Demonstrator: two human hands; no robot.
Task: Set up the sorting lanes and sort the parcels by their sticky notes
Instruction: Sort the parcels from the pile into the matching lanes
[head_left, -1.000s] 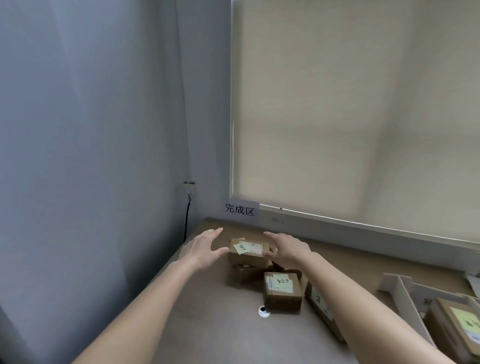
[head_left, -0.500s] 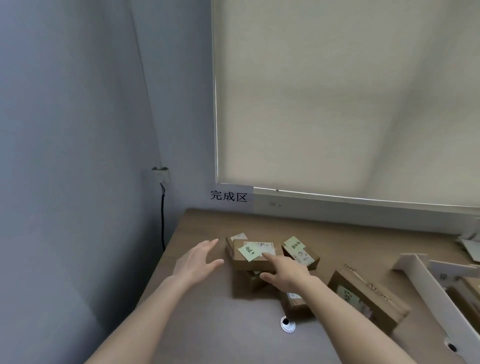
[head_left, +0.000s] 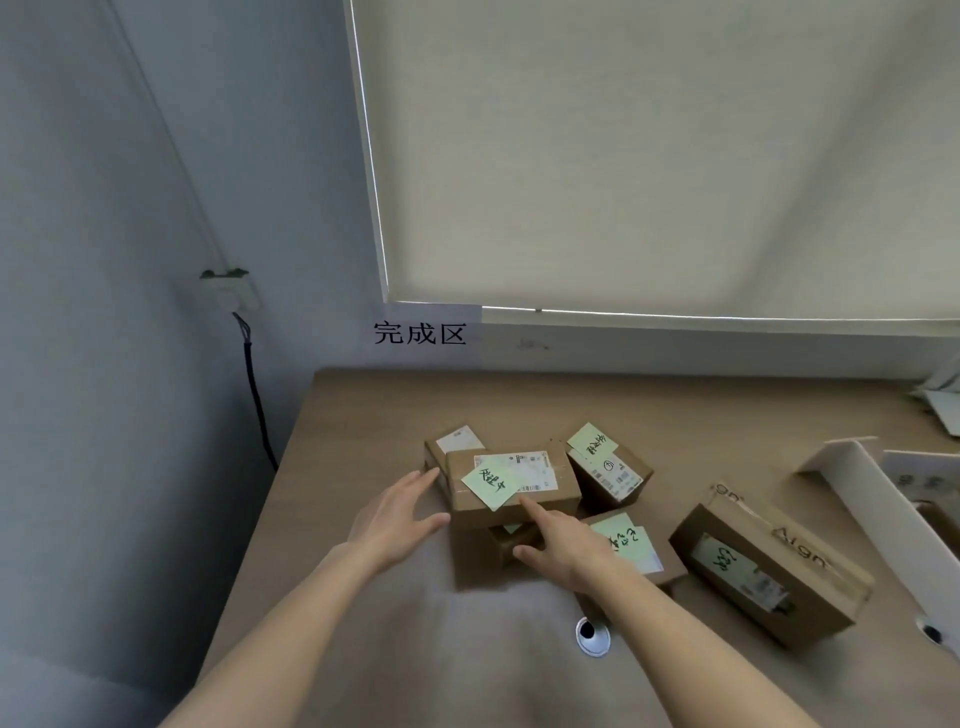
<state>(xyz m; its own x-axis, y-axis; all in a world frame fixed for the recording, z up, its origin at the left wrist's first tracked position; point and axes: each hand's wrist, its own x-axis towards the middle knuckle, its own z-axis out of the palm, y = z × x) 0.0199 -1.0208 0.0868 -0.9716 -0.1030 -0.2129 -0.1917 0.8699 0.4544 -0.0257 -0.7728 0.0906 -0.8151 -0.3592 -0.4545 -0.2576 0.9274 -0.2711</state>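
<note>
Several brown cardboard parcels with green sticky notes lie in a heap on the brown table (head_left: 363, 415). The top parcel (head_left: 540, 496) carries a white label and a green note (head_left: 491, 486). My left hand (head_left: 397, 514) is spread flat by that parcel's left side, its fingertips at the corner. My right hand (head_left: 561, 543) sits in front of the parcel with the index finger stretched to its front edge, covering part of a lower parcel (head_left: 636, 551). Another noted parcel (head_left: 608, 467) lies behind, and a bigger box (head_left: 763, 566) sits to the right.
White lane dividers (head_left: 872, 499) stand at the right edge with a box partly seen between them. A paper sign (head_left: 421, 332) is stuck on the wall behind the table. A round cable hole (head_left: 592, 634) is near my right forearm. A black cable (head_left: 254, 395) hangs left of the table.
The view swung right and closer to the heap. My right hand slid from the top parcel's far right side down to its front edge; my left hand stayed open beside it.
</note>
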